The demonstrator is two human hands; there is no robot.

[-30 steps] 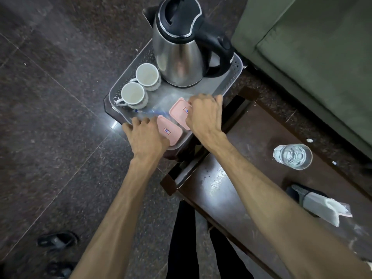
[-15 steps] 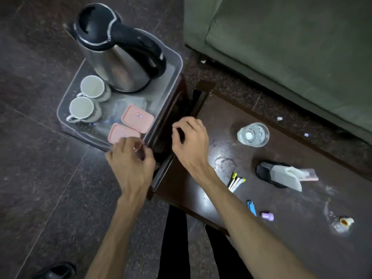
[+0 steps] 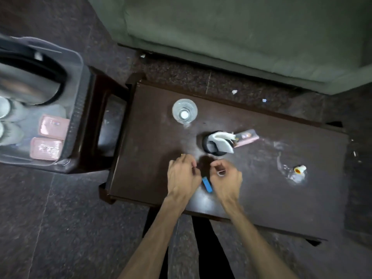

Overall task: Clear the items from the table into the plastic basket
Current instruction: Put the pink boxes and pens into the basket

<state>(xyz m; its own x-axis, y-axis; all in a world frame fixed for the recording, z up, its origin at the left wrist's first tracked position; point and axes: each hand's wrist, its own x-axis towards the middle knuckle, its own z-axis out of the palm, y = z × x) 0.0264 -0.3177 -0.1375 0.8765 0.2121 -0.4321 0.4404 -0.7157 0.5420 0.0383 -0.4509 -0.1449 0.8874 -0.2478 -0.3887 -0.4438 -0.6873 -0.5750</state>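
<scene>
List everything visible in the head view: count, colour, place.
dark brown wooden table: 1, centre
clear drinking glass: 1, table's far left
black round holder with white tissue: 1, table centre
pink flat packet: 1, right of the holder, touching it
small blue lighter: 1, between the hands
small white-and-orange object: 1, table right
clear plastic basket: 1, on a dark stool, left
steel kettle with black handle: 1, in basket
pink lidded boxes: 2, in basket
white cups: 2, basket's left edge
green sofa: 1, top
left hand: curled, contents unclear
right hand: pinching a small pale item
</scene>
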